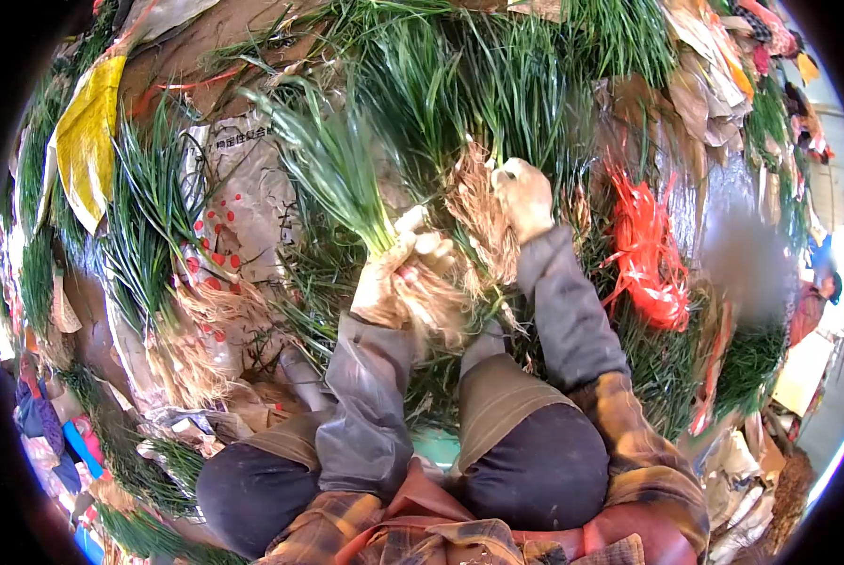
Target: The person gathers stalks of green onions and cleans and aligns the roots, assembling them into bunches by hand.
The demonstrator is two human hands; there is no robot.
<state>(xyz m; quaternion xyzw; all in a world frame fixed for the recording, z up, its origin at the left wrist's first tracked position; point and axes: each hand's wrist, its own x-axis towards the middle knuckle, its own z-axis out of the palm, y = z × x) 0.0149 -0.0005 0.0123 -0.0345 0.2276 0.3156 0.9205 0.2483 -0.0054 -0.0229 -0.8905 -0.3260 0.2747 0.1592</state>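
My left hand (392,273) is closed around a bunch of spring onions (342,184). Its green leaves point up and left, and the pale, stringy roots hang below my fingers. My right hand (524,198) is at the root end of a large heap of spring onions (422,89), with its fingers bent together on a stalk. Brown roots (479,212) spread beside that hand; the fingertips are partly hidden. Loose green leaves lie under both hands, between my knees.
A bundle of red plastic strips (650,259) lies to the right. On the left, more spring onions (153,217) rest on a printed sack (248,188), near a yellow sack (89,141). Other people (822,282) are at the far right edge.
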